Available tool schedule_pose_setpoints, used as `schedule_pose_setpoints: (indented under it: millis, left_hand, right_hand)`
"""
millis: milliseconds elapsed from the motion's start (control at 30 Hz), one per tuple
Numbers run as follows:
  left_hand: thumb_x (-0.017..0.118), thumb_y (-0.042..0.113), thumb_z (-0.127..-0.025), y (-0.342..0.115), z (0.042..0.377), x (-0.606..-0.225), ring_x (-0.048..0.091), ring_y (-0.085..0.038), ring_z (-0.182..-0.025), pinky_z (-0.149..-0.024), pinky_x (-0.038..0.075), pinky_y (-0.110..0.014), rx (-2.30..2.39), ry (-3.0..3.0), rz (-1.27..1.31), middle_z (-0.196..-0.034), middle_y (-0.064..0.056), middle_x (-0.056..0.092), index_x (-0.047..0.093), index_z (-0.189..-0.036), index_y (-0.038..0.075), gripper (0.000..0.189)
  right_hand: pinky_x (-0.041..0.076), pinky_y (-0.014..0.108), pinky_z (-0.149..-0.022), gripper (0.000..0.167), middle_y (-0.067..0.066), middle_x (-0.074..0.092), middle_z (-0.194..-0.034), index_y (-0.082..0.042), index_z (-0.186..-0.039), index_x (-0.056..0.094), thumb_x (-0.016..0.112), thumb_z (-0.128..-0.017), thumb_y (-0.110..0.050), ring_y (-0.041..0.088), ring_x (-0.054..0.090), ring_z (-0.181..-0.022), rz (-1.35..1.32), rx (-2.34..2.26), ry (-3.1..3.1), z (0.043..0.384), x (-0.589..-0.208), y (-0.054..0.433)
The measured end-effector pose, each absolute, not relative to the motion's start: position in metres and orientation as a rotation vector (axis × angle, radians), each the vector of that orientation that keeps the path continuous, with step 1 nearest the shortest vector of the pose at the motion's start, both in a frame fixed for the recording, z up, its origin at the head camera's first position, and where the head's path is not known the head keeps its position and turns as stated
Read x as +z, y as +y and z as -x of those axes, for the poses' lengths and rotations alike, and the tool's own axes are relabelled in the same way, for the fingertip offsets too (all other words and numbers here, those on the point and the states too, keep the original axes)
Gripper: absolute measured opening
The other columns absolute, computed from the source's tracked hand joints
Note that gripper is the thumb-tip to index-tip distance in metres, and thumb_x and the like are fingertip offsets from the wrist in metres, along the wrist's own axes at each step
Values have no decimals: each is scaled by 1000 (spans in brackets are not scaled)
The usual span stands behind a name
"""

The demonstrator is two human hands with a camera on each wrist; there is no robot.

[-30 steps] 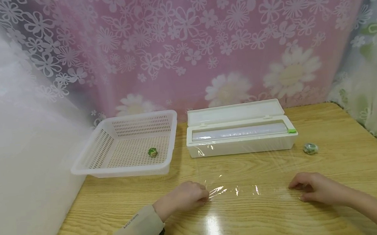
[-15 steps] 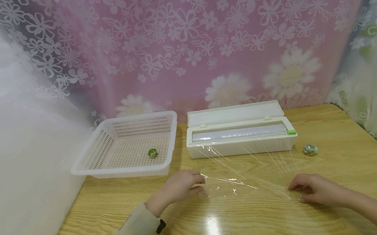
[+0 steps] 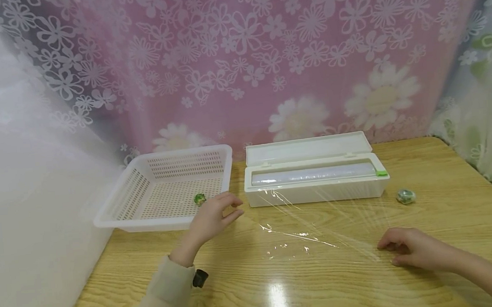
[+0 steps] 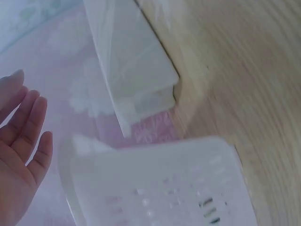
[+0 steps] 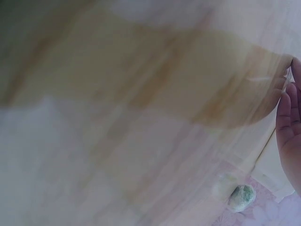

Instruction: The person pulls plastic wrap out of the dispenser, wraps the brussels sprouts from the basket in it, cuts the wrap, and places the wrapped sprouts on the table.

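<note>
My left hand (image 3: 211,217), holding nothing, is over the right rim of a white slotted basket (image 3: 147,222). Just beyond its knuckles a green Brussels sprout (image 3: 199,198) lies on the basket floor. In the left wrist view the fingers (image 4: 41,153) are spread loosely beside the basket wall (image 4: 141,172). My right hand (image 3: 416,247) pinches the near right corner of a sheet of cling film (image 3: 298,236). That clear sheet runs from the roll (image 3: 312,174) in a white dispenser box (image 3: 314,194) down over the wooden table, its left part lying creased.
A film-wrapped green sprout (image 3: 406,196) sits on the table (image 3: 458,204), right of the dispenser. The dispenser's lid (image 3: 308,148) stands raised, and a green cutter slide (image 3: 381,173) is at its right end. A flowered curtain (image 3: 240,77) hangs behind the table.
My left hand has let go of the film's left corner and moved left and away to the basket. The film's left side has slackened and creased. The right hand has stayed in place.
</note>
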State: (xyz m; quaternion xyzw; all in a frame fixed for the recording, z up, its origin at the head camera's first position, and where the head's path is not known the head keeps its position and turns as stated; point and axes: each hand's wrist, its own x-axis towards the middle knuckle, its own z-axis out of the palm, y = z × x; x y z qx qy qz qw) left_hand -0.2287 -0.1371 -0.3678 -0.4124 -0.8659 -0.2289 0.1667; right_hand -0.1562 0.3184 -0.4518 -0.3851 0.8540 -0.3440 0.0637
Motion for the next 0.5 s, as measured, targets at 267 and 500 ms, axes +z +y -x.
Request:
schedule_pose_setpoints:
  millis: [267, 500]
  left_hand:
    - [66, 11, -80, -165, 248, -368, 57, -18, -84, -70, 48, -32, -705, -2519, 946, -90, -5, 61, 63, -94, 3, 17]
    - [64, 13, -82, -185, 261, -370, 57, -24, -85, -72, 48, -37, -733, -2589, 813, -92, -10, 61, 62, -96, -1, 20]
  right_hand:
    - [48, 23, -60, 26, -2, 57, -93, -8, -99, 58, 69, -77, -15, 3, 53, -84, 1169, -1019, 2591, 157, -453, 318]
    - [47, 23, -60, 25, -5, 57, -93, -9, -99, 58, 69, -76, -14, 2, 53, -83, 1176, -1012, 2607, 156, -453, 318]
